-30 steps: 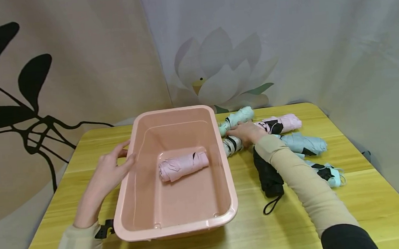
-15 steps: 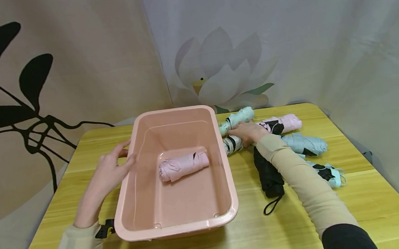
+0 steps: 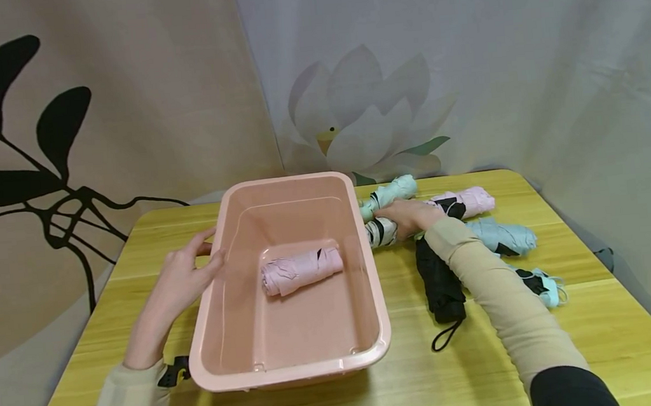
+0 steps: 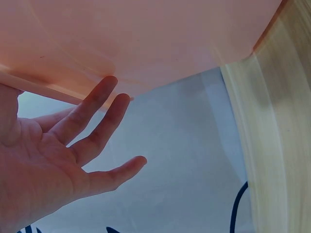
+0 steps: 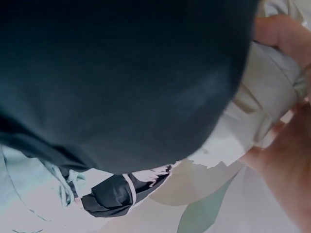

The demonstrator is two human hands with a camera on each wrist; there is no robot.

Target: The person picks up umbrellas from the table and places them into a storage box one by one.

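Observation:
My left hand holds the left rim of a pink plastic tub, thumb over the edge and fingers along the outer wall. In the left wrist view the fingers spread under the rim, the little finger apart from the wall. A rolled pink folding umbrella lies in the tub. Right of the tub, my right hand grips a cream folding umbrella with black stripes. The right wrist view shows thumb and fingers around the cream umbrella, partly hidden by a large dark shape in front.
A mint umbrella lies behind the right hand, with a lilac one beside it. Two light blue umbrellas, one farther back and one nearer, lie under or beside the right forearm. A black umbrella with a loop lies in front on the wooden table.
The head view has shifted slightly. Both hands stay almost where they were, the right at the cream umbrella and the left at the tub's rim.

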